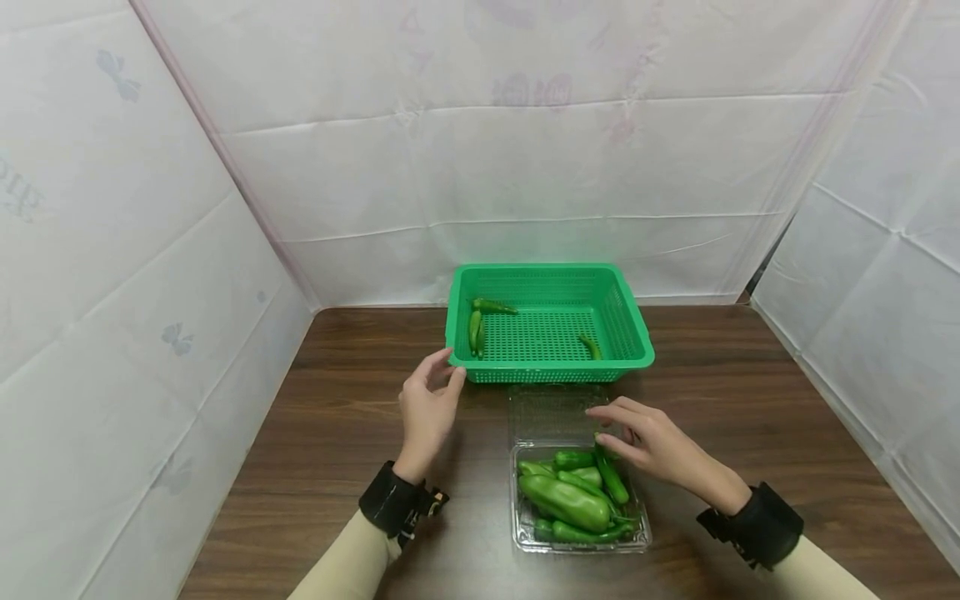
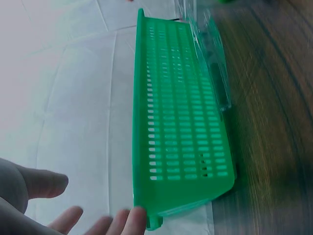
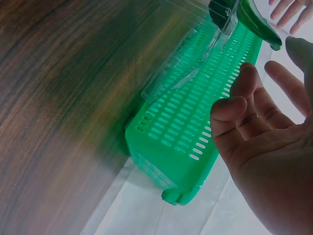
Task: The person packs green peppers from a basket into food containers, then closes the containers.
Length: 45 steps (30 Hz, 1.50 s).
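Observation:
My left hand [image 1: 430, 410] is at the front left corner of a green plastic basket [image 1: 555, 365], its fingertips right at the rim and its fingers relaxed. In the left wrist view the fingers [image 2: 134, 223] overlap the basket's corner. My right hand [image 1: 651, 437] hovers over a clear plastic clamshell box [image 1: 517, 533] of green peppers. Its loosely bent fingers hold nothing. Just below the thumb, a slim green chili pepper [image 1: 612, 477] leans with its tip raised; the right wrist view shows this tip [image 3: 274, 43] apart from the fingers. A large pale green pepper [image 1: 566, 502] lies among several others in the box.
The box's clear lid [image 1: 551, 417] lies opened back toward the basket. Inside the basket, green chilies [image 1: 476, 333] lie along the left side, one [image 1: 495, 307] at the back left and another [image 1: 591, 347] at the right. White sheeting [image 1: 525, 183] encloses the brown wooden table [image 1: 337, 375].

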Each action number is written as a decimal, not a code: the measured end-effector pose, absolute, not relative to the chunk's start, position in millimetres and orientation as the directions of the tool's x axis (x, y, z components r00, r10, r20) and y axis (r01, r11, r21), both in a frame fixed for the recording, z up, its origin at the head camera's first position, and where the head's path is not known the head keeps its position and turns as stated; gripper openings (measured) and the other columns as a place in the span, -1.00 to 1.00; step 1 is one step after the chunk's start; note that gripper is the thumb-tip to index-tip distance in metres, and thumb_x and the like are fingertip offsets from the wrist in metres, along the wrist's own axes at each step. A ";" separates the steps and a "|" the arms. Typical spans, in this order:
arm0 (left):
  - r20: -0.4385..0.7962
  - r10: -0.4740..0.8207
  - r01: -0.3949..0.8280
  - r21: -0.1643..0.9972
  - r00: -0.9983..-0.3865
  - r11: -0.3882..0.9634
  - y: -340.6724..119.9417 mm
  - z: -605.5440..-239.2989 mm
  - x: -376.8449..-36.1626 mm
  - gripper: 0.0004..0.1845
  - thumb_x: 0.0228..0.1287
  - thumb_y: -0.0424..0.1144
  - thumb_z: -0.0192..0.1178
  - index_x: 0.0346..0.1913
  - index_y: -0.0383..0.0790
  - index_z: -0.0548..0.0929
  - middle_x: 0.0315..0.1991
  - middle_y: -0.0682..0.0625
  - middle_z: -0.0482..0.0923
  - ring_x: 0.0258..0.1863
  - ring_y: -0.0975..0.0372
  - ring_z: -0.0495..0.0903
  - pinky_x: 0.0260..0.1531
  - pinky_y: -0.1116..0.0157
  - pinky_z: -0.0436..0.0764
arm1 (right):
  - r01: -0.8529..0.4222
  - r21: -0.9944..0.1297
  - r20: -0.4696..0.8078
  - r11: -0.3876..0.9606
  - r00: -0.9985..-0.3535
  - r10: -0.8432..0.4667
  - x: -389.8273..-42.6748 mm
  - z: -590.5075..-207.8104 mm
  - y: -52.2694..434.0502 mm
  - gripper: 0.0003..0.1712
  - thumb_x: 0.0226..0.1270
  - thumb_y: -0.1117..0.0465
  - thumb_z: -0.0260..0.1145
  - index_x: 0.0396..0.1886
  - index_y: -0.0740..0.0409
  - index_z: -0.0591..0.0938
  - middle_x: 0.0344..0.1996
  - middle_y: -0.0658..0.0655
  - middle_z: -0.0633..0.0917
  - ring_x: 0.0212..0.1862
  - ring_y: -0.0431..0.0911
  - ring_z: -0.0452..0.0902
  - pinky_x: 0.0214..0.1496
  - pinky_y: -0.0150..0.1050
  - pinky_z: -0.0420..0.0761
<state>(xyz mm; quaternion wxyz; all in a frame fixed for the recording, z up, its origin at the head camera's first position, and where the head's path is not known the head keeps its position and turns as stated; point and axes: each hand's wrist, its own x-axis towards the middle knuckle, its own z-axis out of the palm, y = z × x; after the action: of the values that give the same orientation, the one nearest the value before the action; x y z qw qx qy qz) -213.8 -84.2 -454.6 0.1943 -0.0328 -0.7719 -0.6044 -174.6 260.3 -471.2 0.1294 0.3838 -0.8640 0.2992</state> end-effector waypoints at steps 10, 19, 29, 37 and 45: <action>0.266 -0.133 0.224 0.938 -0.955 0.265 -84.4 -458.5 -233.8 -0.44 0.45 -0.22 0.31 0.45 -0.22 0.47 0.54 -0.22 0.26 0.45 -0.08 0.36 0.31 -0.08 0.53 | -0.725 -0.412 0.438 0.551 -0.689 -0.578 -175.3 -469.1 259.1 -0.49 0.41 0.29 0.41 0.31 -0.05 0.59 -0.07 -0.18 0.60 -0.41 -0.33 0.33 -0.41 -0.43 0.37; 0.164 -0.056 0.141 0.947 -0.985 0.289 -82.8 -464.2 -248.3 -0.31 0.49 -0.13 0.28 0.57 -0.11 0.29 0.55 -0.24 0.23 0.46 -0.13 0.33 0.32 -0.11 0.51 | -0.742 -0.401 0.444 0.538 -0.670 -0.594 -179.9 -463.7 255.1 -0.51 0.43 0.29 0.40 0.31 -0.01 0.59 -0.04 -0.13 0.60 -0.40 -0.33 0.34 -0.40 -0.43 0.37; 0.135 -0.082 0.107 0.952 -0.987 0.287 -80.5 -468.5 -255.9 -0.30 0.46 -0.19 0.31 0.56 -0.19 0.30 0.51 -0.25 0.30 0.47 -0.04 0.34 0.32 -0.04 0.52 | -0.759 -0.368 0.447 0.537 -0.651 -0.613 -190.2 -456.0 253.4 -0.53 0.42 0.29 0.40 0.30 0.01 0.60 -0.12 -0.11 0.59 -0.42 -0.26 0.35 -0.40 -0.44 0.36; 0.103 -0.119 0.061 0.948 -0.987 0.313 -81.0 -471.7 -261.3 -0.31 0.43 -0.20 0.35 0.53 -0.21 0.36 0.42 -0.25 0.42 0.38 -0.04 0.46 0.28 0.00 0.56 | -0.811 -0.272 0.511 0.518 -0.578 -0.636 -211.8 -432.5 248.2 -0.51 0.32 0.39 0.44 0.24 0.21 0.62 -0.11 0.02 0.62 -0.42 -0.27 0.34 -0.36 -0.42 0.37; 0.102 -0.117 0.058 0.941 -0.988 0.332 -81.2 -472.6 -262.5 -0.30 0.41 -0.18 0.37 0.53 -0.19 0.37 0.39 -0.23 0.46 0.31 -0.08 0.53 0.20 -0.01 0.63 | -0.727 -0.290 0.431 0.622 -0.680 -0.594 -247.3 -400.0 244.7 -0.52 0.39 0.33 0.41 0.28 0.27 0.60 -0.10 0.19 0.69 -0.36 -0.23 0.51 -0.33 -0.27 0.54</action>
<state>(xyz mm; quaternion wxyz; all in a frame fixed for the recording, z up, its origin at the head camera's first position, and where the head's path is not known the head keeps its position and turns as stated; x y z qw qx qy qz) -262.5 -81.2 -472.6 0.0755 0.0181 -0.8126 -0.5776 -247.3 244.7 -400.0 0.1484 0.3718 -0.8883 0.2252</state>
